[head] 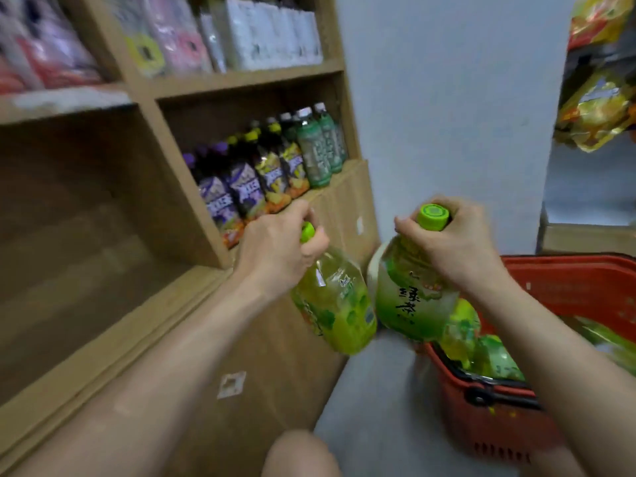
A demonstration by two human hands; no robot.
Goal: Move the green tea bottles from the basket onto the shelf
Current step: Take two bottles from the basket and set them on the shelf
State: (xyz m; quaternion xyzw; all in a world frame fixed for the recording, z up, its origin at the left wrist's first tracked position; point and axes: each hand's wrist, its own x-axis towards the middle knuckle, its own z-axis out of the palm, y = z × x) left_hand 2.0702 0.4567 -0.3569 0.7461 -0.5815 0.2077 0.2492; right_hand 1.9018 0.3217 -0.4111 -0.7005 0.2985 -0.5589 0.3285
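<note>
Each hand, left hand [280, 242] and right hand [457, 235], grips one full green tea bottle [335, 304] by its neck, left of the basket [564, 287]; likely heavy, slick.

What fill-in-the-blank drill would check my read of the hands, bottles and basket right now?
The left hand and right hand each grip ____ green tea bottle.
The basket is coloured ____.
The cap under the right hand is ____.
Missing words: one; red; green.
</note>
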